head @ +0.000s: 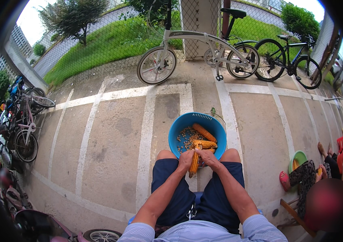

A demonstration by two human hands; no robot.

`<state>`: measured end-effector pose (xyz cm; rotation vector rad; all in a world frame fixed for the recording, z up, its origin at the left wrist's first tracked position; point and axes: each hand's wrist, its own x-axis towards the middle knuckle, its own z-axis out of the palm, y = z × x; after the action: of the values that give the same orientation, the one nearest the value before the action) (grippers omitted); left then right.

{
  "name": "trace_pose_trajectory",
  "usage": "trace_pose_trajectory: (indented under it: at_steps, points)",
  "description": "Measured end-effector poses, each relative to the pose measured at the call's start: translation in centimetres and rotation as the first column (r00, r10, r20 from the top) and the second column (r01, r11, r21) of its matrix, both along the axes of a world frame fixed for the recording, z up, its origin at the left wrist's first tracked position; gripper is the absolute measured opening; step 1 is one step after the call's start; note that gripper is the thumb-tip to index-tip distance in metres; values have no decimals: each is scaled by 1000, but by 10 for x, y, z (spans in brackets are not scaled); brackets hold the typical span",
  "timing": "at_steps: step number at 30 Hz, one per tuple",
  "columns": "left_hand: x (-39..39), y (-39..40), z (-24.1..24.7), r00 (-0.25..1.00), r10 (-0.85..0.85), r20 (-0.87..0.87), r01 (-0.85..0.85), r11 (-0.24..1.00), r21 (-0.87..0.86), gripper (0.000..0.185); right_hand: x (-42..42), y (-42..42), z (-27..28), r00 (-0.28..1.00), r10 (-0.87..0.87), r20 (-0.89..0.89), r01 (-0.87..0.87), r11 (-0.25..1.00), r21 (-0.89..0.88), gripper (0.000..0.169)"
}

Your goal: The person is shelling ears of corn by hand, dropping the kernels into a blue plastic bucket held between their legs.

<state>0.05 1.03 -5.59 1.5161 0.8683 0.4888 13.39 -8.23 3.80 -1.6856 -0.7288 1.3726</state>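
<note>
Between my knees stands a blue plastic bucket point(175, 128) with slots near its far rim. Both hands meet over its near edge around one ear of dried corn point(194, 165), which points down toward my lap. My left hand point(186, 159) grips the ear from the left side. From the right, my right hand point(208, 158) closes on its upper part, and its fingertips are partly hidden. Inside the bucket lie a darker orange corn cob point(204, 132) and more yellow ears point(206, 144). Loose kernels point(186, 136) are scattered over the bucket's bottom at the left.
At right a seated person point(306, 178) holds a piece of corn beside a green basin point(299, 158) with ears in it. Red plastic chairs point(342, 151) stand beyond. A white folding bicycle point(201, 37) and a black bicycle point(289, 57) lean by the wire fence. More bikes point(26, 130) crowd the left.
</note>
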Motion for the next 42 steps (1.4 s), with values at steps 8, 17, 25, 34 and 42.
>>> trace_pose_trajectory:
  at_steps: [8,17,25,34,42]
  points:
    - [5,-6,19,999,29,-44,-34,992,-120,38,4,-3,-2,1000,11,14,-10,999,-35,58]
    - [-1,-4,26,998,61,-30,-65,984,-164,39,0,1,-4,1000,12,10,-12,1000,-6,56]
    - [1,-11,54,997,59,59,-35,937,-348,36,3,-1,-8,1000,-6,5,5,1000,2,54]
    - [0,-14,69,992,40,119,13,910,-414,35,5,-2,-8,1000,-28,-2,28,999,16,51]
    - [2,-16,69,994,17,104,25,918,-395,34,6,-2,-9,1000,-30,-3,30,1000,6,51]
